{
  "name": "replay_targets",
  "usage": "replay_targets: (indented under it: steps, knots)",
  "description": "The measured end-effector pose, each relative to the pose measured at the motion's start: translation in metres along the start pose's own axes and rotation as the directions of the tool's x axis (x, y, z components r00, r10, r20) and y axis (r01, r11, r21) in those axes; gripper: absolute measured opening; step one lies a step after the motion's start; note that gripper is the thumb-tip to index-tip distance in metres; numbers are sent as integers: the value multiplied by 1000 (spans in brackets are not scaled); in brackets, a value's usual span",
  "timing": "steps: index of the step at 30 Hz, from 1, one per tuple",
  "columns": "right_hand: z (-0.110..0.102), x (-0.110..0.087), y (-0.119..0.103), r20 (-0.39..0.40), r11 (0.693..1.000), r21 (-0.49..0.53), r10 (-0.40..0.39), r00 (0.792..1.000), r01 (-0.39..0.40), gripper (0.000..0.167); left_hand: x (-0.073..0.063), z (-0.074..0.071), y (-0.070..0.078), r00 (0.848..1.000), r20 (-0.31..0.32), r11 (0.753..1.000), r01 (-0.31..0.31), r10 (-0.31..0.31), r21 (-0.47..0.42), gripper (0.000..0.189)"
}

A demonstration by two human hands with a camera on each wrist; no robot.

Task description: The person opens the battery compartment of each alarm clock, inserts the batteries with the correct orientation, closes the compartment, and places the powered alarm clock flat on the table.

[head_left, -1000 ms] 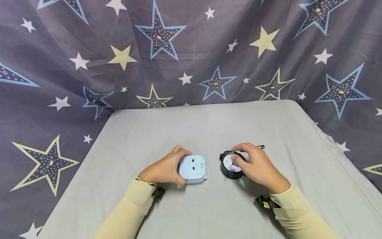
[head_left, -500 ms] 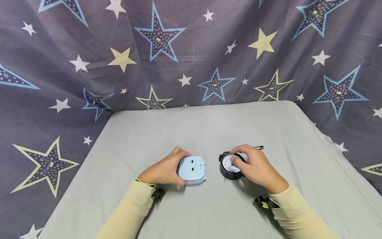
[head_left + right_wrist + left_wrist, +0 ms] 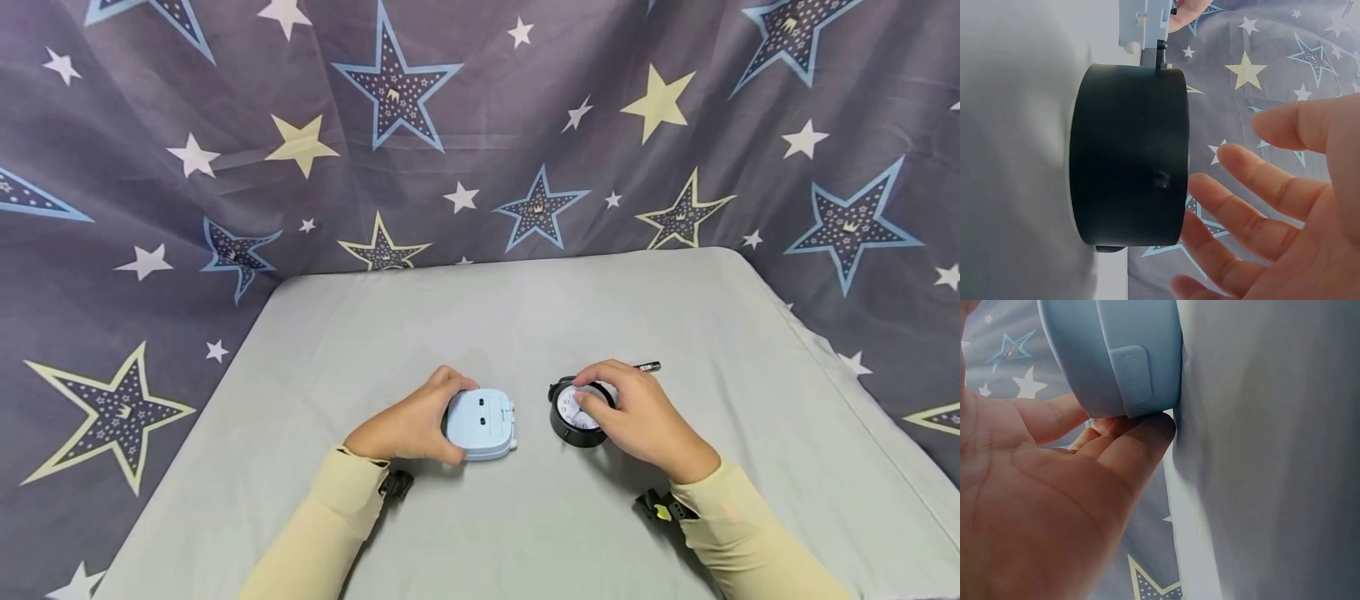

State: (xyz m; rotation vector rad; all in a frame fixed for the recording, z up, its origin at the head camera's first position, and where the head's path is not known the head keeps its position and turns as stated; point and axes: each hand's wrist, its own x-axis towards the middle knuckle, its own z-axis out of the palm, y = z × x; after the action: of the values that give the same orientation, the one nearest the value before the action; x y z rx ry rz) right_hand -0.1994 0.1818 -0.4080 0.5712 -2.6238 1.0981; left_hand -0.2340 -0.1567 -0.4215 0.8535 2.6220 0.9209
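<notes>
My left hand (image 3: 420, 423) holds a light blue clock (image 3: 474, 423) by its left side, thumb at the near edge and fingers at the far edge. The clock lies back up on the sheet, showing a battery cover and two small black knobs. In the left wrist view, fingers (image 3: 1138, 447) touch its side, beside a raised tab. To the right, a round black alarm clock (image 3: 576, 435) lies with its white dial up. My right hand (image 3: 645, 412) is over its dial. The right wrist view shows those fingers (image 3: 1254, 222) loosely spread beside the clock's dial edge, not curled round it.
A thin black cylinder with white lettering (image 3: 649, 367), like a battery, lies behind the right hand, partly hidden by it. Grey sheet (image 3: 495, 525) covers the surface. A star-patterned curtain (image 3: 480, 125) stands behind and along both sides.
</notes>
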Motion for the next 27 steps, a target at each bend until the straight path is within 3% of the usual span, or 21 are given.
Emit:
replay_targets:
  steps: [10,17,27]
  knots:
    - [3,-6,3,-9,1000,-10,-7,1000,7,11,0,5,1,1000,24,1000,9,-8,-19,87]
    - [8,-4,1,-33,999,-4,-37,999,37,10,-2,5,-3,1000,-6,1000,2,-2,9,89]
    - [13,-3,-5,7,995,55,-89,996,89,9,0,1,-2,1000,9,1000,6,-6,8,87]
